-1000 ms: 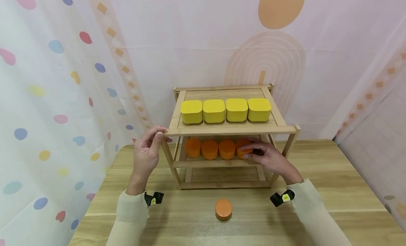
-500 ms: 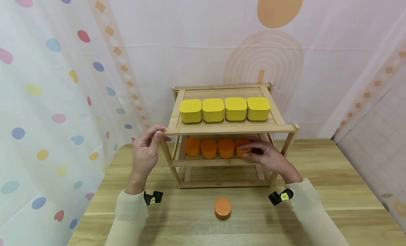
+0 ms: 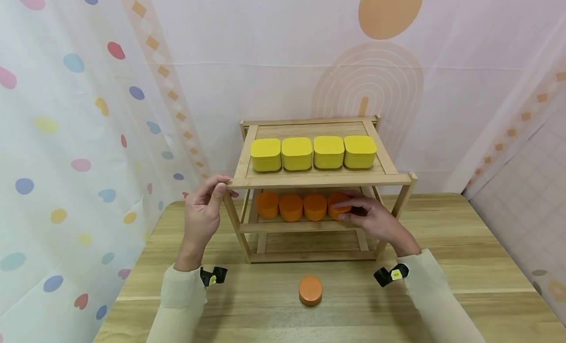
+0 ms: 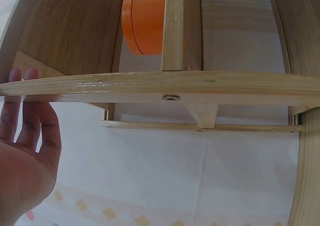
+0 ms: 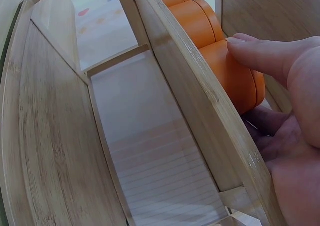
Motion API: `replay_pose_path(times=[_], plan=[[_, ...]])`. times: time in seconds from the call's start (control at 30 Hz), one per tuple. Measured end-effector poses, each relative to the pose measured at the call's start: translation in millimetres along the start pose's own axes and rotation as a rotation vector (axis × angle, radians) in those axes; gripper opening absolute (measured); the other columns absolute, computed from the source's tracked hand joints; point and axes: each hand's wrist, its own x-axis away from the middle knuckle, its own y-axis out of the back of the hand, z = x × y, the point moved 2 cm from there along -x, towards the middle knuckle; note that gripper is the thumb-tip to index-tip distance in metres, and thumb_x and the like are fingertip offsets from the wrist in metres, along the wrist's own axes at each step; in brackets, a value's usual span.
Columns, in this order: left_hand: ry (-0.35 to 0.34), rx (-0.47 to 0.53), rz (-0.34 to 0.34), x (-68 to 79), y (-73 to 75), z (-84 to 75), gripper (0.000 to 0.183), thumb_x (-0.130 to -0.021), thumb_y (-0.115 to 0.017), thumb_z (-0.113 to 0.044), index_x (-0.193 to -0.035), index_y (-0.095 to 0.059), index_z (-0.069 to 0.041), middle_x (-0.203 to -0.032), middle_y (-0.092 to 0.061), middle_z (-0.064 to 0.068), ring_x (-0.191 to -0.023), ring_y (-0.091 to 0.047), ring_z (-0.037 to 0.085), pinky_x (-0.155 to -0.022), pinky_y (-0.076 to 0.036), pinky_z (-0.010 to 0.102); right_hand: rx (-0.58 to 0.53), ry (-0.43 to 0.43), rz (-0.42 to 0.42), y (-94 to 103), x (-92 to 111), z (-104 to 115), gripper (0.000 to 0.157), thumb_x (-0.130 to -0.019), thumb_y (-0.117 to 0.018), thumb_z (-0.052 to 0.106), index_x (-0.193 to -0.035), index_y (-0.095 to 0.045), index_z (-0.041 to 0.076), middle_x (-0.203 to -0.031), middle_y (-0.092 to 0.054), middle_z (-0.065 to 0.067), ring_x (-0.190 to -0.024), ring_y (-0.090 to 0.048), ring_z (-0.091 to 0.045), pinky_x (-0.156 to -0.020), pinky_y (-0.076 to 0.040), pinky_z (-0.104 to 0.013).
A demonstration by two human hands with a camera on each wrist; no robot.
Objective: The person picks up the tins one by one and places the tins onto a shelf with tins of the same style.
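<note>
A three-tier wooden shelf rack (image 3: 318, 180) stands on the table. My left hand (image 3: 203, 208) holds its front left corner at the top; in the left wrist view the fingers (image 4: 37, 128) bend around the wooden upright. On the middle tier, several lidded orange round boxes (image 3: 291, 208) stand side by side in a row. My right hand (image 3: 378, 217) reaches in under the top board and grips the rightmost orange round box (image 5: 235, 80), thumb on its near side and the other fingers behind, partly hidden.
Several yellow rounded-square boxes (image 3: 297, 154) line the top tier. A flat orange round piece (image 3: 310, 290) lies on the table (image 3: 247, 308) before the rack. The bottom tier (image 3: 311, 241) shows bare wood. Patterned curtains (image 3: 239, 53) hang behind and at the left.
The head view has shifted very slightly. Both hands, the rack and the boxes keep their places.
</note>
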Motion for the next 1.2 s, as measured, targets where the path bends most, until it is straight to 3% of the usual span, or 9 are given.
replay_pose_path(times=[0.17, 0.37, 0.47, 0.53, 0.7, 0.77, 0.83, 1.03, 1.2], plan=[[-0.009, 0.011, 0.003, -0.2, 0.1, 0.2, 0.018, -0.101, -0.052, 0.000, -0.109, -0.060, 0.015, -0.101, -0.071, -0.003, -0.079, -0.068, 0.010, -0.084, -0.056, 0.022, 0.010, 0.008, -0.005, -0.4, 0.4, -0.9, 0.024, -0.094, -0.069, 0.012, -0.118, -0.073, 0.012, -0.131, -0.060, -0.012, -0.125, -0.052, -0.028, -0.097, -0.048, -0.032], [-0.014, 0.003, 0.002, -1.0, -0.5, -1.9, 0.018, -0.101, -0.051, 0.002, -0.108, -0.061, 0.015, -0.100, -0.071, -0.004, -0.078, -0.069, 0.010, -0.085, -0.056, 0.023, 0.007, -0.013, 0.002, 0.1, 0.6, 0.4, 0.024, -0.094, -0.068, 0.012, -0.118, -0.073, 0.012, -0.142, -0.050, -0.016, -0.134, -0.044, -0.035, -0.104, -0.042, -0.053], [-0.017, -0.002, 0.001, -1.6, -0.8, -2.2, 0.018, -0.101, -0.051, 0.002, -0.108, -0.061, 0.014, -0.098, -0.071, -0.004, -0.078, -0.068, 0.010, -0.085, -0.056, 0.023, -0.008, -0.016, 0.000, 0.5, 0.4, 0.5, 0.024, -0.094, -0.068, 0.013, -0.118, -0.073, 0.012, -0.148, -0.045, -0.016, -0.138, -0.040, -0.035, -0.107, -0.039, -0.056], [-0.017, 0.002, 0.000, -1.7, -0.9, -1.9, 0.018, -0.100, -0.051, 0.002, -0.108, -0.061, 0.014, -0.097, -0.071, -0.002, -0.078, -0.069, 0.011, -0.085, -0.056, 0.022, -0.020, -0.008, -0.002, 0.6, 0.8, -0.3, 0.024, -0.094, -0.068, 0.012, -0.118, -0.073, 0.012, -0.150, -0.043, -0.015, -0.139, -0.038, -0.035, -0.107, -0.040, -0.052], [-0.002, 0.003, -0.003, -0.3, -0.6, -0.2, 0.018, -0.101, -0.052, 0.000, -0.108, -0.061, 0.014, -0.096, -0.071, -0.002, -0.079, -0.069, 0.011, -0.086, -0.056, 0.023, -0.037, 0.033, -0.014, 0.5, 3.0, -3.0, 0.025, -0.095, -0.066, 0.008, -0.119, -0.072, 0.009, -0.150, -0.042, -0.015, -0.140, -0.037, -0.034, -0.102, -0.043, -0.024], [-0.002, 0.007, -0.002, -0.7, -0.2, 0.2, 0.018, -0.101, -0.052, 0.000, -0.108, -0.061, 0.014, -0.097, -0.071, -0.003, -0.079, -0.069, 0.011, -0.086, -0.056, 0.023, -0.054, 0.034, -0.020, 1.4, 2.6, -2.6, 0.025, -0.095, -0.065, 0.007, -0.120, -0.071, 0.008, -0.149, -0.043, -0.015, -0.138, -0.039, -0.034, -0.097, -0.044, -0.018], [-0.003, 0.007, 0.003, -0.9, 0.1, 0.6, 0.018, -0.101, -0.052, 0.000, -0.108, -0.061, 0.014, -0.099, -0.071, -0.004, -0.079, -0.069, 0.011, -0.086, -0.056, 0.024, -0.055, 0.013, -0.032, 2.2, 2.7, -1.6, 0.026, -0.096, -0.065, 0.009, -0.121, -0.070, 0.010, -0.149, -0.044, -0.014, -0.138, -0.039, -0.033, -0.099, -0.043, -0.019], [-0.007, 0.007, 0.016, -0.6, 0.2, 0.7, 0.017, -0.100, -0.052, 0.001, -0.108, -0.061, 0.013, -0.100, -0.071, -0.003, -0.080, -0.069, 0.011, -0.086, -0.056, 0.024, -0.028, -0.046, -0.053, 2.9, 4.8, 2.6, 0.027, -0.098, -0.064, 0.016, -0.125, -0.067, 0.015, -0.149, -0.043, -0.011, -0.138, -0.040, -0.031, -0.105, -0.042, -0.035], [-0.013, 0.015, 0.017, -0.4, 0.7, 0.1, 0.017, -0.100, -0.051, 0.002, -0.108, -0.061, 0.014, -0.102, -0.071, -0.002, -0.080, -0.069, 0.011, -0.085, -0.057, 0.024, -0.078, -0.019, -0.056, 2.7, 6.8, 6.2, 0.028, -0.097, -0.064, 0.012, -0.125, -0.065, 0.011, -0.148, -0.042, -0.014, -0.133, -0.045, -0.032, -0.099, -0.048, -0.026]])
